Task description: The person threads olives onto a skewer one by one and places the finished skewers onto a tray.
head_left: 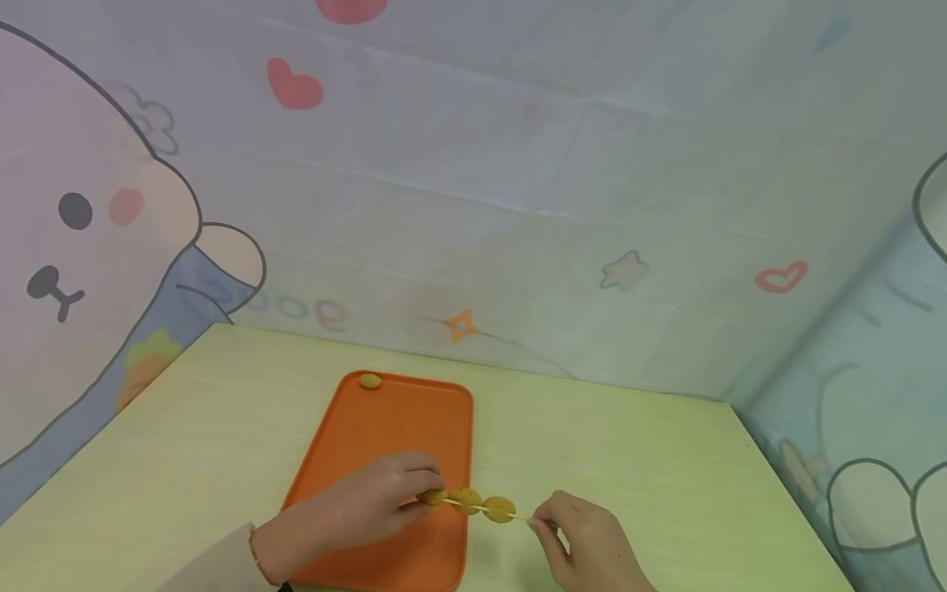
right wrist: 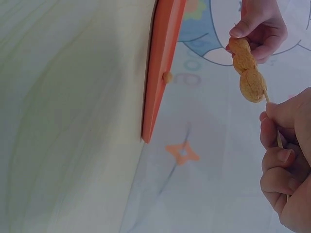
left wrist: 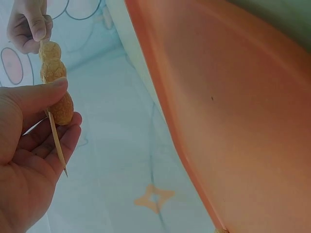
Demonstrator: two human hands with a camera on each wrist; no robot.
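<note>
A thin wooden skewer [left wrist: 58, 143] carries three golden-brown, wrinkled fried balls [head_left: 466, 501] in a row. My left hand [head_left: 377, 497] pinches the end ball [left wrist: 62, 109] between thumb and fingers, over the orange tray [head_left: 385, 427]. Past that ball, the skewer's pointed tip sticks out in front of the palm in the left wrist view. At the other end my right hand [head_left: 588, 538] grips the bare skewer, its fingers curled round it in the right wrist view. One loose ball [head_left: 370, 381] lies in the tray's far left corner.
The tray, with a low raised rim, lies lengthwise on a pale yellow-green table [head_left: 592, 444]. A printed cloth [head_left: 473, 164] with cartoon figures, hearts and stars hangs behind the table and along its sides.
</note>
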